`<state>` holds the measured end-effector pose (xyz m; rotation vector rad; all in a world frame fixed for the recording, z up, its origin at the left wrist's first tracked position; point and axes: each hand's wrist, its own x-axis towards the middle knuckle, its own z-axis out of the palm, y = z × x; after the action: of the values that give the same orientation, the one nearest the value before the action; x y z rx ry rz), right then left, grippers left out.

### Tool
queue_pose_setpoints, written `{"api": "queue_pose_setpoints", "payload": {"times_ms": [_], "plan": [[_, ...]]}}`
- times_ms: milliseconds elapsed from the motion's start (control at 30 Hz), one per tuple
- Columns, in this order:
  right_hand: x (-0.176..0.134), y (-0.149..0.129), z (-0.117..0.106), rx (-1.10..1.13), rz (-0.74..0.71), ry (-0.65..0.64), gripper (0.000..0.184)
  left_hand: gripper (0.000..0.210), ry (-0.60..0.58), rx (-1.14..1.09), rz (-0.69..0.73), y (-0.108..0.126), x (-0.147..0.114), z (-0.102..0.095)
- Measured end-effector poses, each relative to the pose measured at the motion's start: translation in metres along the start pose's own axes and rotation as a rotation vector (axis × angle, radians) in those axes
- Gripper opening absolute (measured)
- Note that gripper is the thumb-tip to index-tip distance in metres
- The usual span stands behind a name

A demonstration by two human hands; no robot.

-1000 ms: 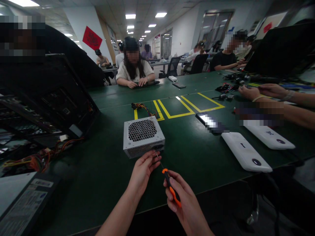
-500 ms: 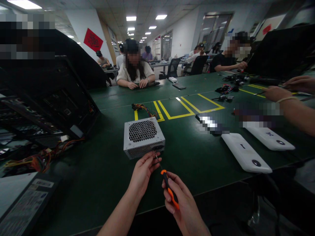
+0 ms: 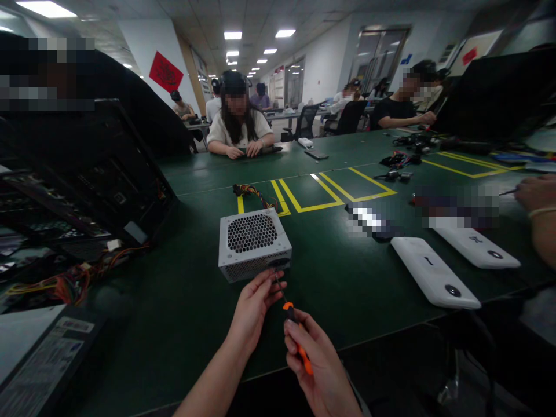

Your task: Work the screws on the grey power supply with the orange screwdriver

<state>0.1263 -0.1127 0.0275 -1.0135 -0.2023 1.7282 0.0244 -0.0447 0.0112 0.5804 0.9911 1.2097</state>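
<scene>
A grey computer power supply (image 3: 254, 236) sits on the green table, its honeycomb fan grille facing up and its cables trailing out behind. My right hand (image 3: 316, 356) is wrapped round the orange and black handle of a screwdriver (image 3: 289, 313). The thin shaft points up and away toward the power supply's near face. My left hand (image 3: 253, 310) is closed in a pinch beside the screwdriver's tip, close to the lower right of that face. Whatever lies between its fingertips is too small to make out.
An open black computer case (image 3: 99, 168) stands at left, with a second power supply (image 3: 47, 353) in front. White power banks (image 3: 428, 272) lie at right, near a co-worker's hand (image 3: 536, 194). Yellow tape (image 3: 321, 205) marks the table; another person (image 3: 238, 124) sits opposite.
My right hand and the screwdriver handle have shifted slightly, and the grip has turned a little. My left hand stays at the power supply. The co-worker's hands at right have drawn back rightward.
</scene>
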Motion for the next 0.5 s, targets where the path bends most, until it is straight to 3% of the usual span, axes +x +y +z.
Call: {"api": "queue_pose_setpoints", "payload": {"times_ms": [200, 500], "plan": [[0.0013, 0.0013, 0.0026, 0.064, 0.138, 0.084, 0.039, 0.024, -0.008, -0.009, 0.001, 0.0002, -0.001, 0.0006], [0.0054, 0.0058, 0.0033, 0.154, 0.215, 0.009, 0.039, 0.027, -0.008, -0.018, 0.005, -0.0019, 0.0, -0.0015]]}}
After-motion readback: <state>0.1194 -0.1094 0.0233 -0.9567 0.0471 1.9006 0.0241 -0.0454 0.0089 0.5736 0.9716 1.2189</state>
